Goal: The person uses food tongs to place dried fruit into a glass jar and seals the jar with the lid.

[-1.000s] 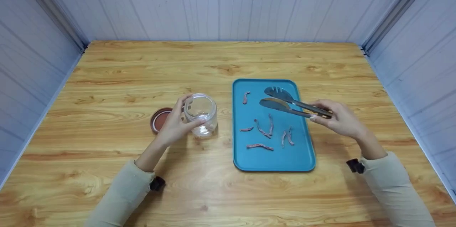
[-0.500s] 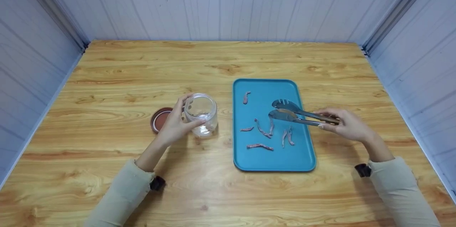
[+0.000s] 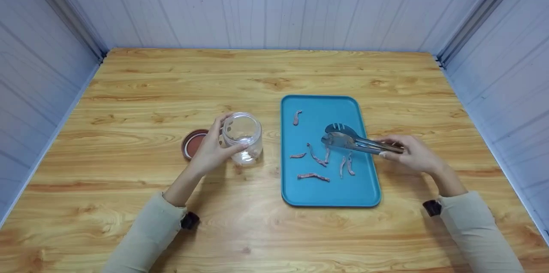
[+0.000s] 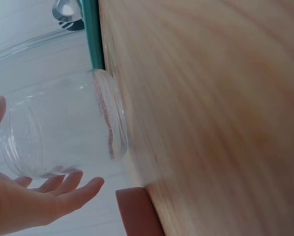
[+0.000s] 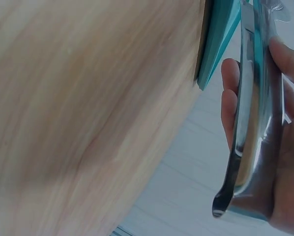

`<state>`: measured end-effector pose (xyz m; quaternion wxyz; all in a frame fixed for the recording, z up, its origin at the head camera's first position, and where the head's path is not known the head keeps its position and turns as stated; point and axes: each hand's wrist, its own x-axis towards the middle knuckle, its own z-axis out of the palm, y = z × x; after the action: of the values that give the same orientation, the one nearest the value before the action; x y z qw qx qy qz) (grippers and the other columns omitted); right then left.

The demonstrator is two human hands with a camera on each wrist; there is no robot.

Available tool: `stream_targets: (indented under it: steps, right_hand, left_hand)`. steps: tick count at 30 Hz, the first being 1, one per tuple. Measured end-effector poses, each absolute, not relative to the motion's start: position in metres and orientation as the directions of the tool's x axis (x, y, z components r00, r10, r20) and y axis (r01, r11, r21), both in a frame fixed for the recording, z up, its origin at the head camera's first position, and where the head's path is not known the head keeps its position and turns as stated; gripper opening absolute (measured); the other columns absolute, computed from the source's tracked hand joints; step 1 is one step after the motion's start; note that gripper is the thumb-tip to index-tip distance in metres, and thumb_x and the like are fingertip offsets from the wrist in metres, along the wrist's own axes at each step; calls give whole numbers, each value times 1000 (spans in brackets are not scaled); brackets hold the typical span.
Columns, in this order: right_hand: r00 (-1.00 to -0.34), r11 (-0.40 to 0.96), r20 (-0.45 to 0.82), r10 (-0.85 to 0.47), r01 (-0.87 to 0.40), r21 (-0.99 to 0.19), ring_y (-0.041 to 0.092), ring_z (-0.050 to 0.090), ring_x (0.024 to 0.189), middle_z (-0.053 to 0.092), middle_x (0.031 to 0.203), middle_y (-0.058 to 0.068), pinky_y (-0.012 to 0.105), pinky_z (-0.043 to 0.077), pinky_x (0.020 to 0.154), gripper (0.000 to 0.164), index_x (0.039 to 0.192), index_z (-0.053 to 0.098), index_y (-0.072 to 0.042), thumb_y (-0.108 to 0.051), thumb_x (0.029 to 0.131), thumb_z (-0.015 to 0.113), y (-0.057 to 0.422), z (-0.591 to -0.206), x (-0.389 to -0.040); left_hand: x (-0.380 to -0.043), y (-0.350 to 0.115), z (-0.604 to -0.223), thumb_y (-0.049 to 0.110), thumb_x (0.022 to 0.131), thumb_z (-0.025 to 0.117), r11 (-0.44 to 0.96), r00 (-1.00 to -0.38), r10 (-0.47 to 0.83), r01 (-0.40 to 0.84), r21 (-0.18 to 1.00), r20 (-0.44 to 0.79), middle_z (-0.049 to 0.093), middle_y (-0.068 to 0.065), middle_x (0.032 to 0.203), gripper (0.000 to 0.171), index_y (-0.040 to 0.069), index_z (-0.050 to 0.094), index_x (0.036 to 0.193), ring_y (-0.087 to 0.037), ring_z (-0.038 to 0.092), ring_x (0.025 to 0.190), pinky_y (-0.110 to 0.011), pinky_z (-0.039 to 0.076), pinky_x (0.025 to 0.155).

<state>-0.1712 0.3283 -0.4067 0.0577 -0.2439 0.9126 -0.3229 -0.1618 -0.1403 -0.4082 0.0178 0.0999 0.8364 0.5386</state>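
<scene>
My left hand point(image 3: 213, 151) holds a clear plastic jar point(image 3: 253, 146), with the thumb on its near side and fingers around the far side. The jar stands uncovered on the table; the left wrist view shows a reddish strip point(image 4: 105, 115) at its bottom. With my right hand point(image 3: 415, 154) I grip metal tongs point(image 3: 364, 145) by their arms over a blue tray point(image 3: 330, 193). Several thin reddish strips, perhaps dried meat point(image 3: 313, 176), lie on the tray. The tong heads overlap the upper end of one strip point(image 3: 327, 156); whether they touch it I cannot tell.
A reddish-brown lid point(image 3: 193, 144) lies left of the jar, partly behind my left hand. The wood-grain table point(image 3: 184, 80) meets pale panelled walls point(image 3: 266, 7) at the back and sides.
My right hand has brought the tongs nearer along the tray, toward the lower strips, and their two heads have come together. My left hand and the jar have stayed in place.
</scene>
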Motion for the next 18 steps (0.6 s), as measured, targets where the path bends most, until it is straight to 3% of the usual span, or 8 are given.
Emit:
stream_targets:
  steps: [10, 18]
  right_hand:
    - [-869, 673, 25, -494, -401, -621, 19, 52, 72, 61, 86, 3, 29, 42, 60, 27, 108, 62, -7, -11, 81, 64, 323, -403, -171]
    - [-886, 676, -45, -461, -318, -664, 20, 51, 73, 58, 81, 5, 28, 42, 61, 21, 100, 61, -2, -13, 83, 63, 321, -403, -172]
  left_hand:
    - [-161, -140, -409, 41, 69, 73, 408, -981, 180, 142, 902, 73, 36, -10, 130, 83, 18, 28, 135, -25, 32, 119, -48, 28, 94]
    - [-154, -136, -392, 24, 73, 73, 379, -978, 195, 148, 914, 78, 35, -19, 130, 79, 7, 27, 135, -32, 31, 120, -48, 26, 95]
